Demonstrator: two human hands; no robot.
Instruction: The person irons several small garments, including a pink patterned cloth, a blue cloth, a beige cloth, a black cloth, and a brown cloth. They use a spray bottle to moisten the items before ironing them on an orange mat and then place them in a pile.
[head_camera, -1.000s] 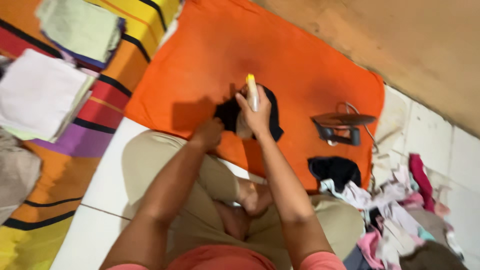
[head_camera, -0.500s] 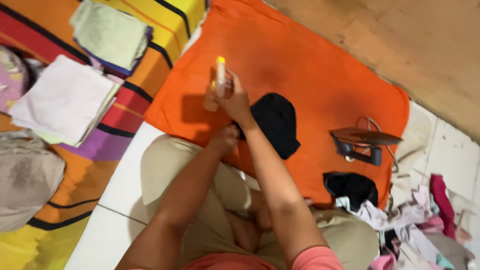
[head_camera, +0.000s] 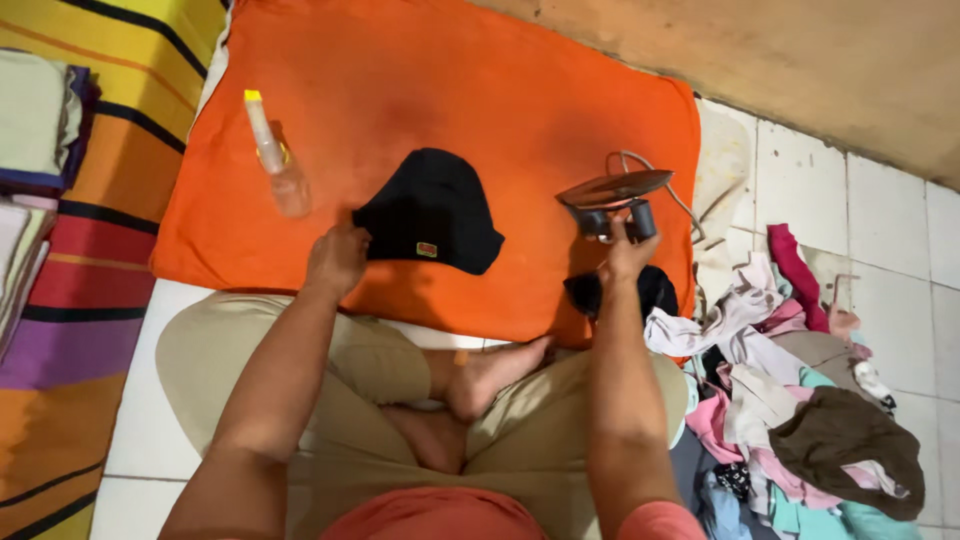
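The left hand (head_camera: 337, 258) pinches the near-left edge of a black cap (head_camera: 430, 212) lying mid-blanket (head_camera: 480, 90). The right hand (head_camera: 626, 255) is closed round the iron (head_camera: 612, 200) handle near the blanket's right edge; a spray bottle (head_camera: 272, 155) lies toward its left edge.

One spray bottle (head_camera: 272, 155), one iron (head_camera: 612, 202), one black garment (head_camera: 430, 212), two hands.

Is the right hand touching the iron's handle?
Touching: the head view shows the right hand with its fingers wrapped onto the dark handle of the iron.
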